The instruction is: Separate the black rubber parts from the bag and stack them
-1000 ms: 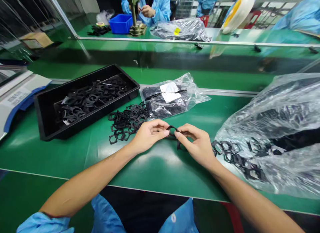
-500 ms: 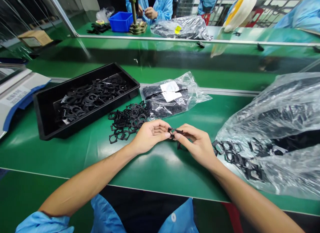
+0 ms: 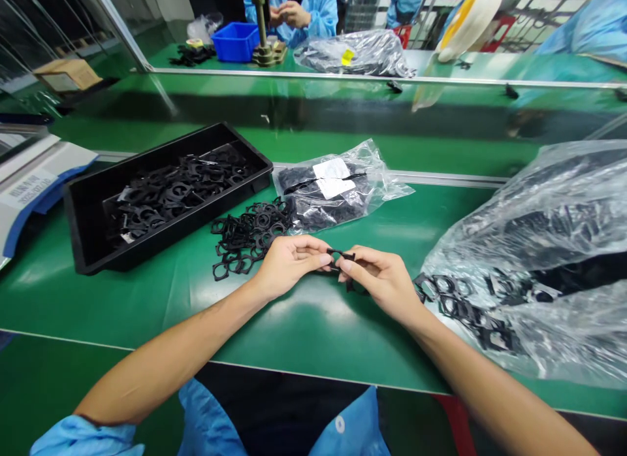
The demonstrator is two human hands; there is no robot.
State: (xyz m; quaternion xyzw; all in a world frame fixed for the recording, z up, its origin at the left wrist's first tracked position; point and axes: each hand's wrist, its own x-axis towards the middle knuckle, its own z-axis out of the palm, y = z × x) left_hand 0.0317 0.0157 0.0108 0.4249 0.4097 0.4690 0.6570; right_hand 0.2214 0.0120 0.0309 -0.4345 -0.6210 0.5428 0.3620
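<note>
My left hand (image 3: pixel 289 263) and my right hand (image 3: pixel 379 279) meet over the green table (image 3: pixel 304 325), both pinching one small black plastic frame part (image 3: pixel 337 255) between fingertips. Just left of my left hand lies a loose pile of the same black parts (image 3: pixel 245 237). Further left stands a black tray (image 3: pixel 93 247) with several more parts in it. To the right, a big clear plastic bag (image 3: pixel 553 260) spills black parts (image 3: pixel 465 312) near my right wrist.
A smaller clear bag with a white label (image 3: pixel 337 188) lies behind my hands. A white and blue machine (image 3: pixel 29 181) sits at the far left. Across a green conveyor (image 3: pixel 343 116), a person in a blue coat (image 3: pixel 298 12) works beside a blue bin (image 3: pixel 235 41).
The black part between my fingertips has turned a little and both hands have edged slightly left and away from me. The person opposite moved their hands.
</note>
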